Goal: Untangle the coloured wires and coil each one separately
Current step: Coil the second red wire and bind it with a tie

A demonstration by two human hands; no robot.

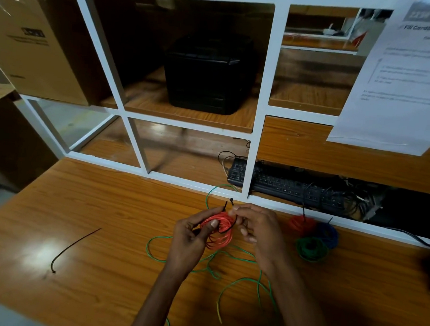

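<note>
Where it sprawled nearest across the wooden surface (pixel 105 206), the loose green wire (pixel 245 280) was judged light, springy and best gathered by its free end. Just beyond, the orange coil (pixel 219 232) was pinched in the left hand (pixel 192 233), thumb laid across its turns, while the right hand (pixel 258 226) was closed on a black tie (pixel 227 228) looped around it. Farther right, three finished coils (pixel 311 235) were seen.
</note>
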